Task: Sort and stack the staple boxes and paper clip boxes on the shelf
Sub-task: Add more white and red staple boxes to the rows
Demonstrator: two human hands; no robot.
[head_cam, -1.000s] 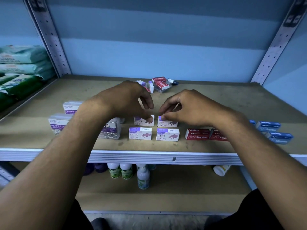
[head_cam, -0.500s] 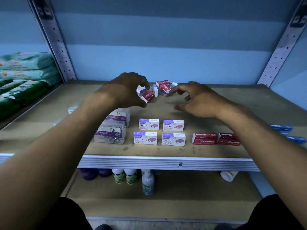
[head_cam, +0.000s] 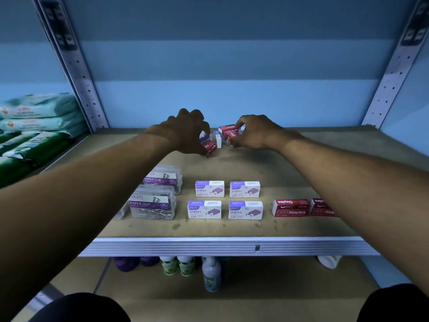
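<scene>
Both hands reach to a small heap of boxes at the back of the shelf. My left hand closes on a red staple box beside a purple-and-white box standing on end. My right hand pinches the red staple boxes piled at the back. Nearer the front, several purple-and-white staple boxes lie in a two-by-two block. Two red staple boxes lie to their right, the second partly under my right forearm. Two clear paper clip boxes sit at the left.
Green and white soft packs are stacked on the neighbouring shelf at the left. Perforated metal uprights stand at both back corners. Below the shelf edge, several small bottles stand on the lower shelf.
Both hands left the purple-and-white block and moved back to the heap at the rear. The left hand closed on a red box, and the right hand reached the red pile and pinched it.
</scene>
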